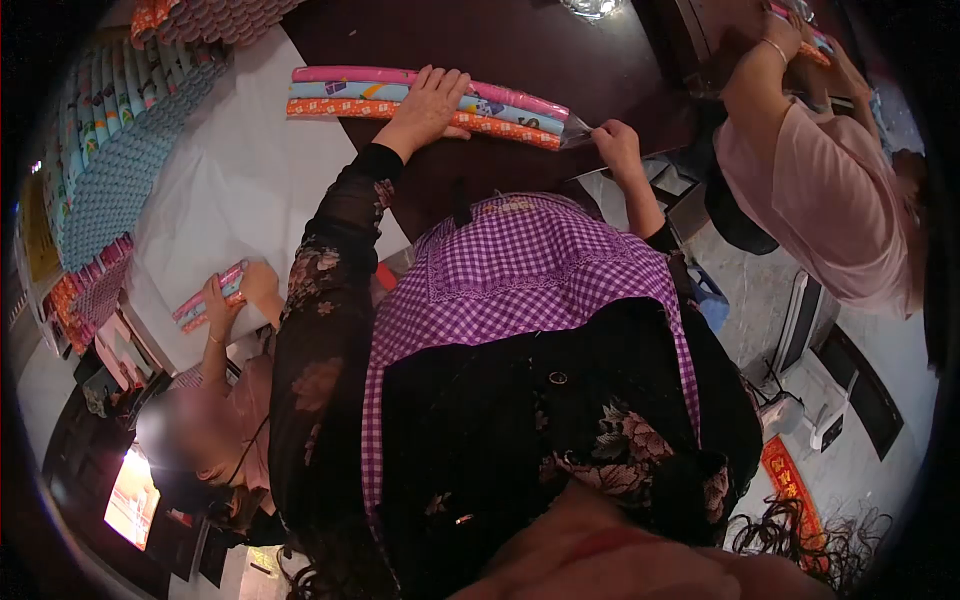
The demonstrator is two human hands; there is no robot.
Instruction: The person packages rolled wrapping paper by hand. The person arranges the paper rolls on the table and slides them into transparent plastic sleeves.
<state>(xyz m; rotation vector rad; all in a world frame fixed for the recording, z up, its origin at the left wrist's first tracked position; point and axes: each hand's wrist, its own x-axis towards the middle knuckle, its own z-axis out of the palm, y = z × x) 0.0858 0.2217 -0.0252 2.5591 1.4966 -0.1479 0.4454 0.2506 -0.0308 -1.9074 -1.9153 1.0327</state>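
A clear plastic sleeve holds three wrapping-paper rolls, one pink (350,74), one light blue (350,90) and one orange (340,108), lying side by side on the dark table (400,35). My left hand (432,103) lies across the rolls near their middle, fingers spread over them. At the right end, my right hand (617,148) pinches the loose clear end of the sleeve (578,132). The rolls look slightly curved by the lens.
Stacks of rolls (125,165) stand at the left beside a white surface (230,160). A person at lower left holds a similar pack (210,296). Another person in pink (815,190) handles rolls at upper right. Crumpled clear plastic (592,8) lies at the table's top.
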